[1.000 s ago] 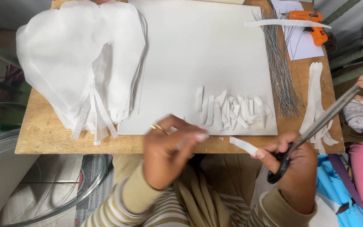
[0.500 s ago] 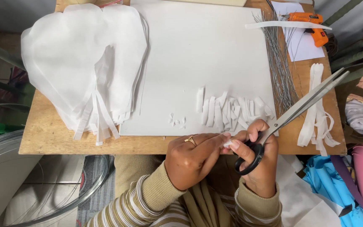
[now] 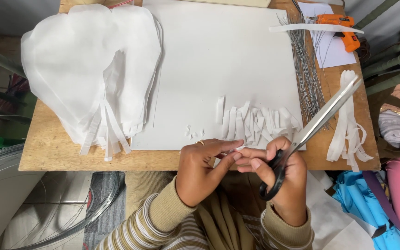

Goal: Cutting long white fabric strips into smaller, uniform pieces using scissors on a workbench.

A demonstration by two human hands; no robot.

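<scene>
At the near edge of the wooden surface (image 3: 47, 157), scissors (image 3: 311, 129) are gripped in the right hand (image 3: 281, 178), a small white strip (image 3: 238, 149) is pinched by the left hand (image 3: 204, 169); the strip is best kept taut near the blades.

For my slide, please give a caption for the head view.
Right hand holds black-handled steel scissors; left hand pinches a small white strip beside a wooden table.

Soft, even daylight is falling from above, casting only faint shadows. The white sheet (image 3: 218, 60) is glaring slightly; edges are bending.
</scene>
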